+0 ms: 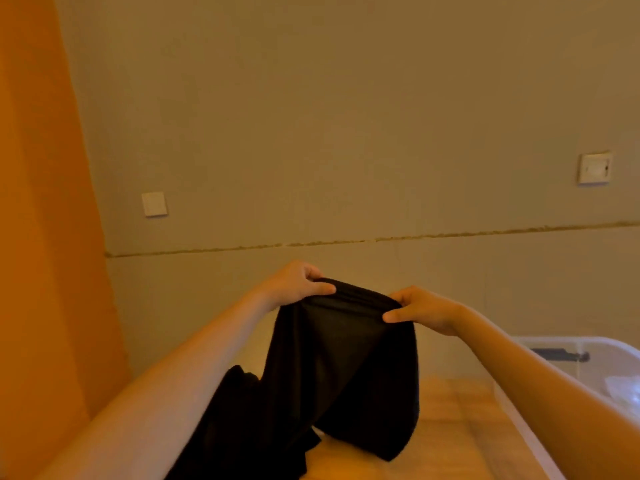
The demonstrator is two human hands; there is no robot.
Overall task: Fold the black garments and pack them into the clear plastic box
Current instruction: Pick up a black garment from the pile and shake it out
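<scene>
A black garment hangs in front of me, held up by its top edge. My left hand pinches the left end of that edge, thumb on the near side. My right hand pinches the right end in the same way. The cloth drapes down onto a pale surface, and more black fabric lies bunched at the lower left. The clear plastic box stands at the right, partly hidden by my right forearm.
A plain wall fills the view ahead, with a white switch plate at the left and a socket plate at the right. An orange curtain hangs along the left side. The pale surface lies below the garment.
</scene>
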